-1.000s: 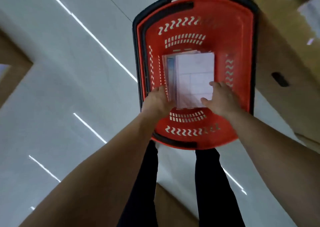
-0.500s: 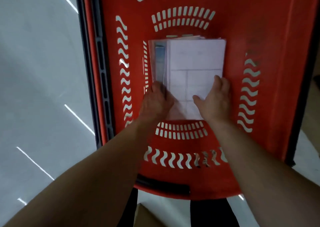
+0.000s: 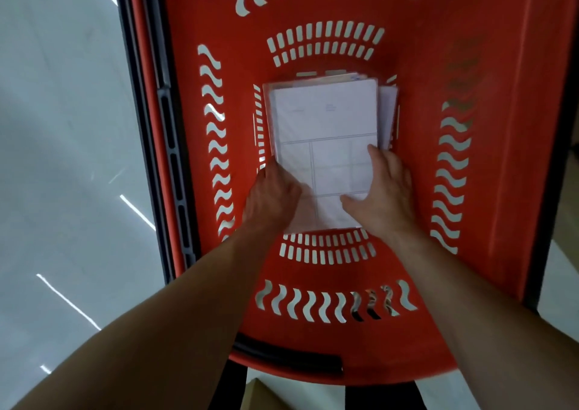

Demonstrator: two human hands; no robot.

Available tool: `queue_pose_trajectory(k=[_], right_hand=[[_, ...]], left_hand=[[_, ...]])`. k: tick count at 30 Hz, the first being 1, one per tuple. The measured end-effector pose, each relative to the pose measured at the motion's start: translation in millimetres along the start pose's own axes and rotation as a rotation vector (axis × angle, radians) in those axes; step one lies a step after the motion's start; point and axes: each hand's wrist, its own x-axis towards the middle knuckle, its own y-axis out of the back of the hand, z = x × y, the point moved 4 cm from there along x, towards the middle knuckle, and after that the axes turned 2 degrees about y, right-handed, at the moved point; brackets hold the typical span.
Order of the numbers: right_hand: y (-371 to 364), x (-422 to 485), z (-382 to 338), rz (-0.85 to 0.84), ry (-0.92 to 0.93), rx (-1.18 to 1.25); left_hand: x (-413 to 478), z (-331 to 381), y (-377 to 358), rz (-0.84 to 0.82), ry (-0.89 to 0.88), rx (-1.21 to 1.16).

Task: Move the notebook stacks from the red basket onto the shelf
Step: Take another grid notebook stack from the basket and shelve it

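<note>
A red basket (image 3: 501, 127) with slotted walls fills the head view, seen from straight above. On its floor lies a stack of notebooks (image 3: 326, 118) with a pale cover ruled into boxes; more notebooks peek out along its right and far edges. My left hand (image 3: 275, 193) grips the stack's near left edge, fingers curled down beside it. My right hand (image 3: 385, 190) holds the near right edge, thumb lying across the cover. No shelf is in sight.
The basket has a black rim and a black handle (image 3: 288, 356) folded at its near edge. Pale glossy floor (image 3: 62, 159) with light streaks lies to the left. My dark trouser legs show below the basket.
The view has closed in on the basket. Both hands have slid onto the near end of the stack, and the top notebook now sits further left over those beneath.
</note>
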Motion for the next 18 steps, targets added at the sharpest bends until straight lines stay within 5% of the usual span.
queue_pose_trajectory(k=[7, 18], right_hand=[[-16, 8, 0, -0.080, -0.170, 0.158], [-15, 21, -2, -0.060, -0.132, 0.147]], left_hand=[[4, 0, -1, 0.015, -0.023, -0.021], [8, 7, -1, 0.045, -0.011, -0.012]])
